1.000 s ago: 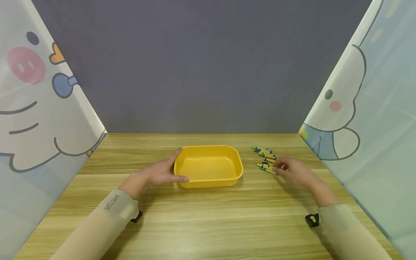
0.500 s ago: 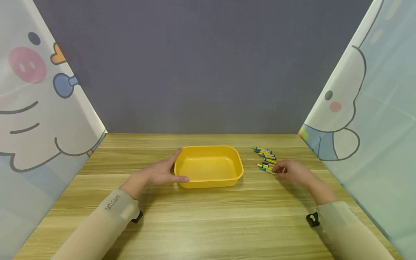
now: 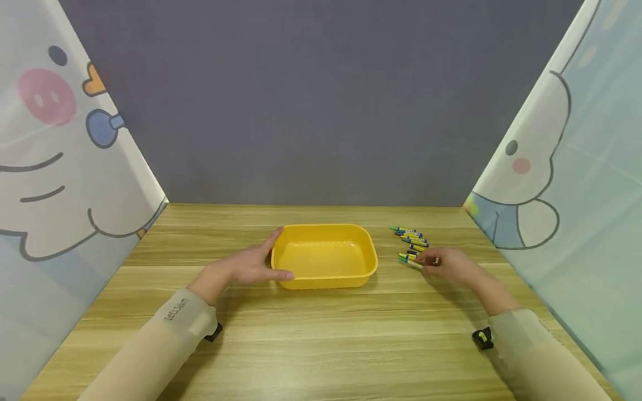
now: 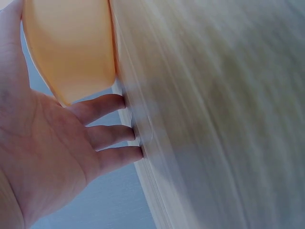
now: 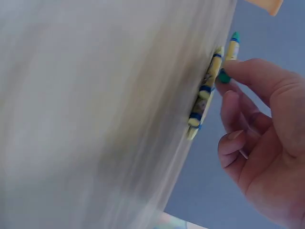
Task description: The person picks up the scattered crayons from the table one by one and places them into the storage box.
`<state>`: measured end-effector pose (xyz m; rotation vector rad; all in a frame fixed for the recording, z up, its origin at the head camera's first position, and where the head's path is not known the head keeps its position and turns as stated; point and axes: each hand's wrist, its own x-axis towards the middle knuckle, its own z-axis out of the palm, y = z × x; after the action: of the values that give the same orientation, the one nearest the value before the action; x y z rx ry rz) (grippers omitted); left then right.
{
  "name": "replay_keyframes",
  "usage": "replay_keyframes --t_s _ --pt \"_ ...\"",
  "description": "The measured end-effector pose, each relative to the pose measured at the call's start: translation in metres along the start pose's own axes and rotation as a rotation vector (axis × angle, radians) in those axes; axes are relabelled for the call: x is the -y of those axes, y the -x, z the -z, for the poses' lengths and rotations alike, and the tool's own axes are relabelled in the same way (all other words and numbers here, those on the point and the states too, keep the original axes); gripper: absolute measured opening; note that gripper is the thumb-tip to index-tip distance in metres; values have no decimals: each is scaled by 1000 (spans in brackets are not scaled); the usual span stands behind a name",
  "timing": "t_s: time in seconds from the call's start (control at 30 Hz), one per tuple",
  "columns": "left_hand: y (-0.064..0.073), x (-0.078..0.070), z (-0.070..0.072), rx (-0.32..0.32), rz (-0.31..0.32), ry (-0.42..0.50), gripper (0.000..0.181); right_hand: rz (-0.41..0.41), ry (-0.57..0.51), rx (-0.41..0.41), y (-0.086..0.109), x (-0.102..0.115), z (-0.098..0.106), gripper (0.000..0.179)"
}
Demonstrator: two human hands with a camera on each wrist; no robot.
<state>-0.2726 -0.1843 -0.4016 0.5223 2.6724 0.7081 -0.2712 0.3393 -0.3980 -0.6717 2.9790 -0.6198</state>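
My left hand (image 3: 253,264) lies against the left end of the yellow plastic basin (image 3: 321,284), thumb along its near rim. In the left wrist view, the fingers (image 4: 110,136) are straight and reach down to the table beside the basin's wall. At the right, my right hand (image 3: 453,268) pinches a green-tipped crayon (image 5: 232,50) by its rear end between thumb and forefinger, close beside several other crayons (image 5: 204,98). The remaining fingers are loosely curled. More crayons (image 3: 412,235) lie in a loose row behind, with blue, green and yellow ends.
The wood-grain table (image 3: 321,340) holds the basin at its middle and the crayons right of it. A dark grey panel (image 3: 321,111) stands at the back. Cartoon-printed curtains (image 3: 55,195) flank both sides.
My right fingers have come in from just right of the crayons onto the nearest green one, and now pinch its end. The left hand and the basin keep their places; the head view shifts slightly.
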Motion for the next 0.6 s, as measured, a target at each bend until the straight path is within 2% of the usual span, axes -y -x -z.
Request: replay_keyframes --t_s 0.3,0.6 --pt "0 0 0 -4 -4 2 135 1 -120 -59 -22 26 5 21" --pt "1 -1 0 -4 -6 -4 135 20 -147 -75 -55 67 4 22"
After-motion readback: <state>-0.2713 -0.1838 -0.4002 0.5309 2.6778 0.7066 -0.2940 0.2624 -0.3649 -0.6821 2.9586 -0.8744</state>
